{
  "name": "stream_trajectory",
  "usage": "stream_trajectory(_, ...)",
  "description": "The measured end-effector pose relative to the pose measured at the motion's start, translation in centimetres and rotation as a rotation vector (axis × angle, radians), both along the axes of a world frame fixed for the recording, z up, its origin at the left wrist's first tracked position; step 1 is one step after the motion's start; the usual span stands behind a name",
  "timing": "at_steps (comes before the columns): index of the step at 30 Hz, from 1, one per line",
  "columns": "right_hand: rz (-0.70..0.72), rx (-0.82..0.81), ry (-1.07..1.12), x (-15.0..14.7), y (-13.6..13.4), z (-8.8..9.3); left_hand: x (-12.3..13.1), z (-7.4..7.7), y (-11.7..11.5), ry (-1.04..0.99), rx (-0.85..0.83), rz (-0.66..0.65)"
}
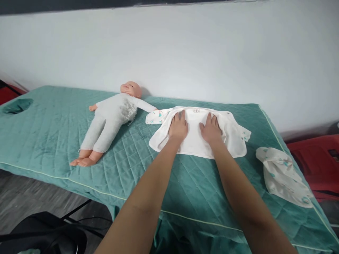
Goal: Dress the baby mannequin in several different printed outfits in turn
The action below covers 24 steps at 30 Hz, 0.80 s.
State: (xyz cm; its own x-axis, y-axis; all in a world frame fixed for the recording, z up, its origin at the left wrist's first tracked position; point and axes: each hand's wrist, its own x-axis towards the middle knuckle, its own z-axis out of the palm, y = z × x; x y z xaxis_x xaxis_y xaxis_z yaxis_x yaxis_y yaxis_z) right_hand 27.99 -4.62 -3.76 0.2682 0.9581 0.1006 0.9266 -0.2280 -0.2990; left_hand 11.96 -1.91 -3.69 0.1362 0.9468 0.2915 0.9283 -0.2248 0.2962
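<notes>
A white baby shirt [194, 137] lies spread on the green quilted bed cover, its inside facing up and a small label near the neck. Both hands rest on it, fingers pointing away from me. My left hand [179, 127] is flat on the left part, fingers extended. On the right part, my right hand [212, 129] lies with its thumb spread out to the left. The patterned sleeves stick out at either side. Left of the shirt, a baby doll [111, 113] with a white cloth body lies on its back, one arm reaching toward the left sleeve.
A second patterned white baby garment [283, 176] lies crumpled near the right edge of the green bed cover [137, 155]. A white wall [169, 53] stands behind the bed. Red chairs [317, 162] are at the right, and a black bag or seat [47, 229] is at lower left.
</notes>
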Motion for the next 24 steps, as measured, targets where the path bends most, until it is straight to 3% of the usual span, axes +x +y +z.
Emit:
stream_trajectory(11, 0.193, 0.164, -0.045, -0.21, -0.44, -0.12, -0.01, -0.31, 0.26, 0.065, 0.032, -0.074)
stream_trajectory(19, 0.198, 0.040, -0.113, -0.23, 0.02, -0.54, -0.11, -0.44, 0.24, 0.171, -0.011, -0.280)
stream_trajectory(24, 0.185, -0.058, -0.166, -0.52, 0.03, -0.41, -0.18, -0.23, 0.64, 0.164, -0.143, -0.298)
